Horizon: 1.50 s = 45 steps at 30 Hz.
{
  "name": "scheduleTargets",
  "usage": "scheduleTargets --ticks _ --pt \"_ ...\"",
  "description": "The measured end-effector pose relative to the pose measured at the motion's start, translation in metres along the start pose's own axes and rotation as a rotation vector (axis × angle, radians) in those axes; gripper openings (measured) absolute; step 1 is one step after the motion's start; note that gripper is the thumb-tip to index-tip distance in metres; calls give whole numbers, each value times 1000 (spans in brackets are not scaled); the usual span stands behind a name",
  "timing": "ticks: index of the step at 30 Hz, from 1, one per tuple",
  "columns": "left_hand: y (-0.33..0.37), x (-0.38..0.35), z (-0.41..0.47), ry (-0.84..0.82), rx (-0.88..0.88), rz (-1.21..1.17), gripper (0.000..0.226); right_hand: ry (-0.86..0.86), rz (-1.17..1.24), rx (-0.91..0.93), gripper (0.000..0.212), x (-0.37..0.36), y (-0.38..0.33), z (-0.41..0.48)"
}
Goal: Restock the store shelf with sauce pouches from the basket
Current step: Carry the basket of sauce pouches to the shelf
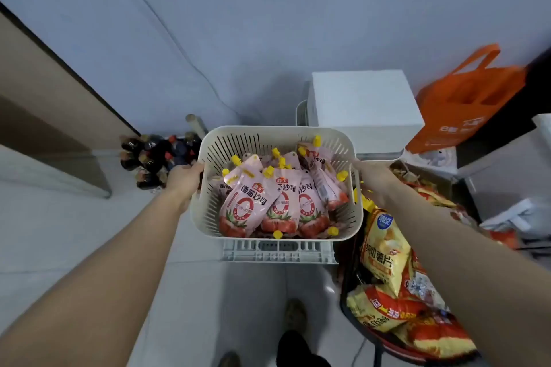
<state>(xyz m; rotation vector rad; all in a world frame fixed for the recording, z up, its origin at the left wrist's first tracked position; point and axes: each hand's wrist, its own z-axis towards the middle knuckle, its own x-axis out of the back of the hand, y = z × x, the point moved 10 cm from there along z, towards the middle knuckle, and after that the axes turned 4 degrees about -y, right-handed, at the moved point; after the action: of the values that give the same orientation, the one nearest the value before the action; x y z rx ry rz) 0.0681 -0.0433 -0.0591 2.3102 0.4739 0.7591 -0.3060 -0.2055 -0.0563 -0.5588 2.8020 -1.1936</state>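
Both hands at the basket, sauce pouches piled inside!
The left hand curls its fingers over the basket's left rim, grasping it. The right hand lies against the basket's right wall, fingers hidden, so its grip can't be told. Pink pouches with yellow caps heap inside. A slatted crate peeks out below the basket; chip bags right of it, dark bottles left.

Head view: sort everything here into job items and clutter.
Job: basket; sauce pouches inside it; left hand and right hand holding its sides.
Lying about: dark bottles; white box; orange bag; snack bags; grey crate.
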Motion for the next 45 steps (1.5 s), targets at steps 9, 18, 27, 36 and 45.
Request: scheduleTargets --ticks 9,18,27,36,45 --pt "-23 -13 29 -28 138 -217 36 30 136 -102 36 3 27 39" --pt "-33 -19 45 -57 181 -193 36 48 188 -133 37 2 38 48" --pt "-58 1 8 -93 295 -285 40 91 112 -71 39 2 32 14" --pt "-91 91 -75 -53 377 -360 40 49 95 -55 40 -51 24 -77" --pt "-182 232 -173 106 461 -500 34 -85 16 5 37 -162 37 -183"
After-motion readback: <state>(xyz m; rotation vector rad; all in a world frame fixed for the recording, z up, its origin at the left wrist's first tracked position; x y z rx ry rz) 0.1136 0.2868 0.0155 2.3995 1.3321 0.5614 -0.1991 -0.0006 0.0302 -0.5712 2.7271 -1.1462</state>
